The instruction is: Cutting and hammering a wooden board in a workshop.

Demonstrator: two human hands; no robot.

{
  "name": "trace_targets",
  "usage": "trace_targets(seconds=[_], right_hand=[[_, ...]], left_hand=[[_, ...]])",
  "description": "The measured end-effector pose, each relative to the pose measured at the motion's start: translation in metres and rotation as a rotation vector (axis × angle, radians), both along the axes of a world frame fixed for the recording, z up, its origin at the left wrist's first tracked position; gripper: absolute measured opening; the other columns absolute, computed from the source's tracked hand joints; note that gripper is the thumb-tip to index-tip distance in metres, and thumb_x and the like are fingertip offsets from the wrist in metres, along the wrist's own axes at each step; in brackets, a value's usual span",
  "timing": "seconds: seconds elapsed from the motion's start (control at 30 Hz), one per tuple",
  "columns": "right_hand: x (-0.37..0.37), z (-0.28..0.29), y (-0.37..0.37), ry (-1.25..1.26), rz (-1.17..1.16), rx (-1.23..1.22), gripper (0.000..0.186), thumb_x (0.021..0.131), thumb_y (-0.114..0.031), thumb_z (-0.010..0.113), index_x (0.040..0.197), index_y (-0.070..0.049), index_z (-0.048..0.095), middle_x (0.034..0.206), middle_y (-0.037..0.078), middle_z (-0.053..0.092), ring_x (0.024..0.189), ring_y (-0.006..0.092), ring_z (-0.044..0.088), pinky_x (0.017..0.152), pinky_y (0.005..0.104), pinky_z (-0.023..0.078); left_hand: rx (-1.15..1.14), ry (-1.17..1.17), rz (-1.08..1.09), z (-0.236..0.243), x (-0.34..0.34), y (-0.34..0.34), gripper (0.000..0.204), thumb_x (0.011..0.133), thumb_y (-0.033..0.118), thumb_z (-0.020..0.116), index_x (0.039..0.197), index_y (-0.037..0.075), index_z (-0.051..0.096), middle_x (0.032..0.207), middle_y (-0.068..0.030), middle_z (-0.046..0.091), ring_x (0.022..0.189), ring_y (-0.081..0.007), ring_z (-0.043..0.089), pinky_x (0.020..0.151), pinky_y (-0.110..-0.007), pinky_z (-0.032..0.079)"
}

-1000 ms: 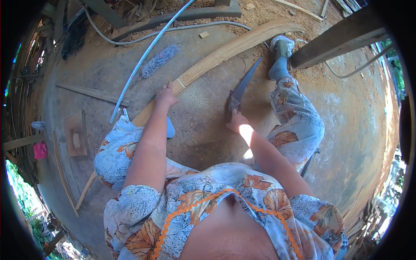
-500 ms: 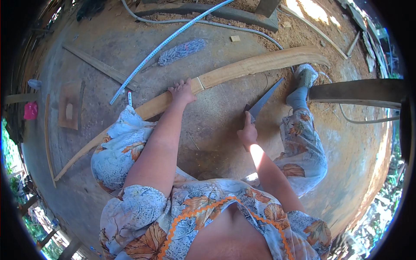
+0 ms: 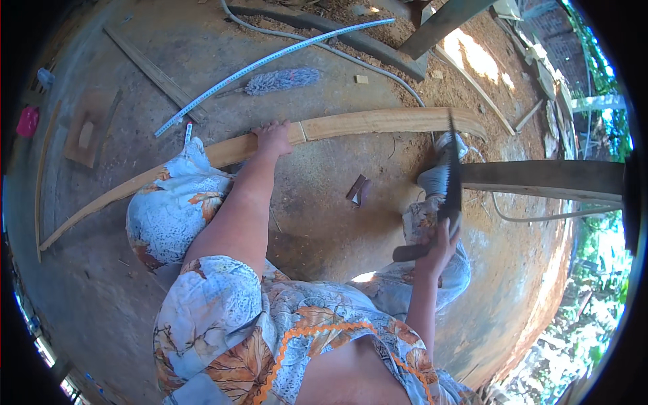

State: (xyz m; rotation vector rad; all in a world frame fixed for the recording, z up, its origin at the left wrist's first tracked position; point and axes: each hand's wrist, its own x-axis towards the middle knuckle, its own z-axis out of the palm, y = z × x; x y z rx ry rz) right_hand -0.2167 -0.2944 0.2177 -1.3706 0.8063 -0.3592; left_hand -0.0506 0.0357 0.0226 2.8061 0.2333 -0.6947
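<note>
A long, slightly curved wooden plank (image 3: 378, 123) lies across the floor in front of me, with a thin pale line across it. My left hand (image 3: 273, 138) presses down on it just left of that line, fingers curled over the far side. In my right hand (image 3: 439, 250) is a handsaw (image 3: 453, 169), gripped by its dark handle, blade pointing up and away from me. The blade tip overlaps the plank's right part in view; whether they touch I cannot tell. Small dark brown folded pieces (image 3: 359, 191) lie on the floor between my legs.
Beyond the plank lie a pale blue measuring strip (image 3: 270, 61), a fluffy grey-blue duster (image 3: 282, 81) and a small wood block (image 3: 362, 79). A pen-like marker (image 3: 188, 131) is by my left knee. A thick wooden beam (image 3: 540, 179) juts in from the right. A grey hose (image 3: 378, 71) crosses behind.
My right hand has lifted the saw from near the floor and swung it right, turning its blade upright. My left hand stays on the plank. The view has shifted, uncovering the brown pieces.
</note>
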Motion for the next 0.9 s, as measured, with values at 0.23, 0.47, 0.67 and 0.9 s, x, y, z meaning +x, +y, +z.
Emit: trace_targets(seconds=[0.23, 0.47, 0.67, 0.9], right_hand=[[0.004, 0.012, 0.020, -0.137, 0.291, -0.285, 0.035, 0.083, -0.007, 0.062, 0.115, -0.005, 0.048, 0.076, 0.003, 0.056, 0.056, 0.0083, 0.054, 0.050, 0.0205, 0.043], [0.042, -0.055, 0.067, -0.014, 0.635, -0.075, 0.011, 0.082, -0.006, 0.061, 0.091, -0.001, 0.059, 0.072, 0.002, 0.060, 0.059, 0.0090, 0.057, 0.051, 0.0230, 0.044], [0.051, -0.106, 0.087, 0.279, 0.892, -0.429, 0.046, 0.084, -0.010, 0.055, 0.128, -0.004, 0.044, 0.076, 0.011, 0.063, 0.066, 0.0180, 0.063, 0.058, 0.0297, 0.048], [0.060, -0.124, 0.096, 0.449, 1.115, -1.012, 0.063, 0.082, -0.008, 0.050, 0.140, -0.026, 0.031, 0.085, 0.024, 0.063, 0.078, 0.0411, 0.062, 0.069, 0.0456, 0.050]], left_hand=[[-0.111, 0.085, -0.045, -0.009, 0.018, -0.014, 0.089, 0.058, 0.031, 0.079, 0.136, 0.018, 0.037, 0.133, -0.0136, 0.045, 0.124, -0.0306, 0.043, 0.097, -0.065, 0.030], [-0.014, 0.031, 0.031, -0.002, 0.013, -0.035, 0.076, 0.066, 0.025, 0.071, 0.133, 0.016, 0.038, 0.133, -0.0138, 0.043, 0.126, -0.0348, 0.037, 0.097, -0.073, 0.019], [-0.024, 0.064, 0.084, 0.003, 0.012, -0.046, 0.069, 0.073, 0.018, 0.063, 0.135, 0.015, 0.034, 0.134, -0.0136, 0.040, 0.128, -0.0383, 0.031, 0.097, -0.076, 0.007], [-0.018, 0.065, 0.137, 0.000, 0.016, -0.047, 0.060, 0.074, 0.014, 0.061, 0.129, 0.014, 0.040, 0.133, -0.0139, 0.041, 0.127, -0.0389, 0.034, 0.096, -0.077, 0.006]])
